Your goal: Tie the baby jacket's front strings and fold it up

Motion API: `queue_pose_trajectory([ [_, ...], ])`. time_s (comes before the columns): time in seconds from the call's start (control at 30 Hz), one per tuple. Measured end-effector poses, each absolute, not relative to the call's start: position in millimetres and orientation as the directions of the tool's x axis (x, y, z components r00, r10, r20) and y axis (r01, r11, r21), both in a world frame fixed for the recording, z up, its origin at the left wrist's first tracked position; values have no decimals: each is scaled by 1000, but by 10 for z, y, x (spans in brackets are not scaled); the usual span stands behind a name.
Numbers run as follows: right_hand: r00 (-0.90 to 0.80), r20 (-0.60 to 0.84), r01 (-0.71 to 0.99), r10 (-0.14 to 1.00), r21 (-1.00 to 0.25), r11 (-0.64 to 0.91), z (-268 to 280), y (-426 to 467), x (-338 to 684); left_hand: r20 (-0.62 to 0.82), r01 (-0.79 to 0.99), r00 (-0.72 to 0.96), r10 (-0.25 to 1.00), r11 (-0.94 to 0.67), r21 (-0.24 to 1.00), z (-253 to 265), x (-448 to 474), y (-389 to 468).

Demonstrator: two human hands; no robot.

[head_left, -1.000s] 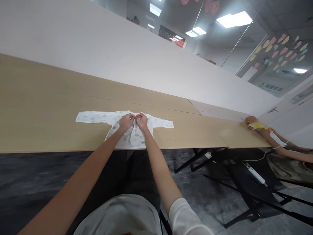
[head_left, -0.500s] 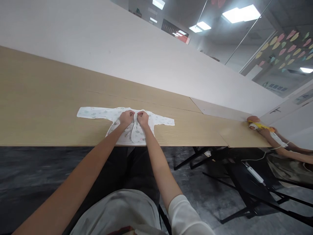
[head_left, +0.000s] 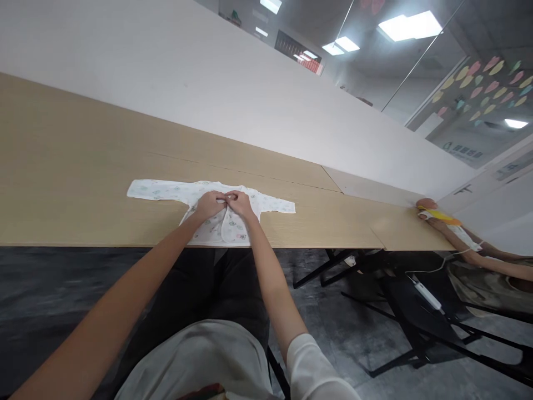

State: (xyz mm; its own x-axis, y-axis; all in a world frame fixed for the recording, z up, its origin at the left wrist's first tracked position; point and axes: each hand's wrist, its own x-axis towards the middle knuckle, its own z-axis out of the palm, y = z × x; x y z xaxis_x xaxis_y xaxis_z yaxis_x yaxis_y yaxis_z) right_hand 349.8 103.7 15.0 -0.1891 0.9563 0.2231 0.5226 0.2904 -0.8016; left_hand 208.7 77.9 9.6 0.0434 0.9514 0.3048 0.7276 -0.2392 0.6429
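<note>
A small white baby shirt (head_left: pixel 234 229) with a faint coloured print lies spread on the wooden table, both sleeves stretched out sideways. Its lower hem reaches the table's front edge. My left hand (head_left: pixel 210 204) pinches the shirt's front opening near the upper middle. Touching it, my right hand (head_left: pixel 240 203) pinches the opposite front edge, so the fingertips of both hands meet. Below them the fabric is lifted in a fold. Whatever fastening lies between the fingertips is hidden.
The long wooden table (head_left: pixel 83 150) runs along a white partition wall (head_left: pixel 145 66). Far right, a person's hand (head_left: pixel 438 224) holds a doll (head_left: pixel 428 205) in yellow clothing. A black folding chair (head_left: pixel 410 311) carries a white power strip (head_left: pixel 428 295).
My hands have come together over the shirt's front opening; a gap showed between them before. The front edges are now drawn together and slightly raised.
</note>
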Motion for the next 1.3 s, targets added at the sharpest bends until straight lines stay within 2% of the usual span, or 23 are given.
queue_pose_trajectory([
  [0.1,-245,207,533,947,-788,310,182,976,3509,297,709,53,953,-245,661,88,2093,788],
  [0.33,-248,153,482,957,-837,259,263,888,3702,293,611,93,952,-287,738,91,2085,752],
  [0.47,-246,130,457,960,-858,233,257,874,3747,292,607,99,951,-290,740,94,2079,733],
  [0.97,-214,155,308,964,-926,218,181,919,3708,290,531,45,956,-269,804,98,2068,732],
  [1.3,-234,209,355,950,-891,283,150,929,3694,310,463,37,950,-291,837,11,2055,798],
])
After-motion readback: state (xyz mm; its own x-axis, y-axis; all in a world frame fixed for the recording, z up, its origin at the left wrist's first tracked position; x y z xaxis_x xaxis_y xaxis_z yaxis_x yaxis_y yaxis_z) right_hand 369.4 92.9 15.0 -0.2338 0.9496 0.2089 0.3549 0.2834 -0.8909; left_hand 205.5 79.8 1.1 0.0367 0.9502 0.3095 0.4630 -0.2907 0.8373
